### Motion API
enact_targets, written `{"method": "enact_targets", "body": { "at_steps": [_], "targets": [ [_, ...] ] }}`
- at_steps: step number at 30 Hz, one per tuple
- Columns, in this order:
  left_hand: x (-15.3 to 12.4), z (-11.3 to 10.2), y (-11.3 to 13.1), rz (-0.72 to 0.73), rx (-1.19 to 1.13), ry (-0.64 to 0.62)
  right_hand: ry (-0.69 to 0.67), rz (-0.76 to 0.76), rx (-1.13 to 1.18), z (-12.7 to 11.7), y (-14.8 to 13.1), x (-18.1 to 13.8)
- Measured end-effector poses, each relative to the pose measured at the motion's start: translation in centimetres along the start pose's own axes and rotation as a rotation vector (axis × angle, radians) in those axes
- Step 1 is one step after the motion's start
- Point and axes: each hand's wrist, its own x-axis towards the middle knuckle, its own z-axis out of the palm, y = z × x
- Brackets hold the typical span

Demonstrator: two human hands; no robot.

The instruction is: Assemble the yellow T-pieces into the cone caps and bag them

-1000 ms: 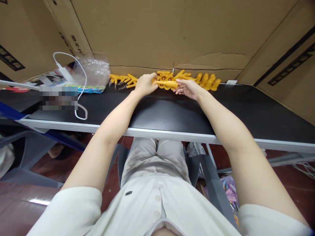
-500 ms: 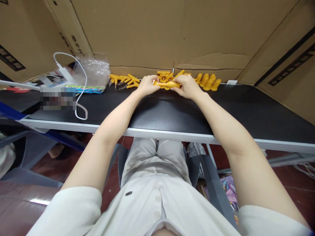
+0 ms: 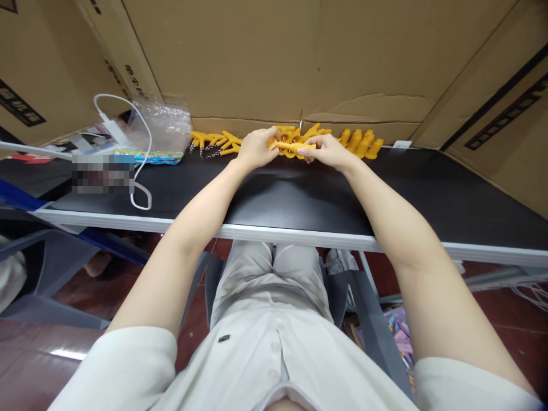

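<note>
On my feed both hands are up at the back of the black bench (image 3: 295, 200), working on one slim yellow plastic piece (image 3: 295, 146) held level btwn them. L hand (image 3: 258, 150): grip clamped, thumb & fingers together on the piece's L end, back of hand hiding part of it. R hand (image 3: 329, 153): grip pinched on the R end, thumb on the near side, fingers over the far side, so the gap's only abt as wide as the piece. Mid part shows btwn the two grips; too small for me to make out finer detail.

Just behind it, yellow parts w/ round openings (image 3: 290, 135) sit in a cluster. To L of my L hand, yellow-handled corkscrews (image 3: 208, 137) lie in a row, metal spirals twd me. To R of my R hand, yellow flared sleeves (image 3: 356, 141) lie side by side, tilted. Farther L: clear plastic bag (image 3: 165, 123) next to a colourful packet (image 3: 165, 158), w/ a white cable (image 3: 148, 127) looping nearby. Cardboard (image 3: 257, 57) stands along the back.
</note>
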Motion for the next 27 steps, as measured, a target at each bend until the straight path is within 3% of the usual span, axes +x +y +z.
{"method": "enact_targets", "body": {
  "at_steps": [5,12,16,21,27],
  "targets": [
    [-0.5,-1.0,1.9,-0.128,-0.002,-0.102,0.058,0.049,0.060,0.7,0.7,0.2],
    [-0.5,-1.0,2.1,-0.187,-0.075,-0.141,0.097,-0.163,-0.267,0.2,2.3,0.8],
    [-0.4,-0.9,2.0,-0.205,-0.053,-0.160,0.089,-0.178,-0.345,0.1,2.6,0.9],
    [-0.4,-0.8,2.2,-0.193,-0.032,-0.138,0.083,-0.111,-0.295,0.0,1.7,0.6],
    [-0.5,-0.9,2.3,-0.190,-0.021,-0.138,0.093,-0.006,-0.025,0.3,0.1,-0.2]
  ]
}}
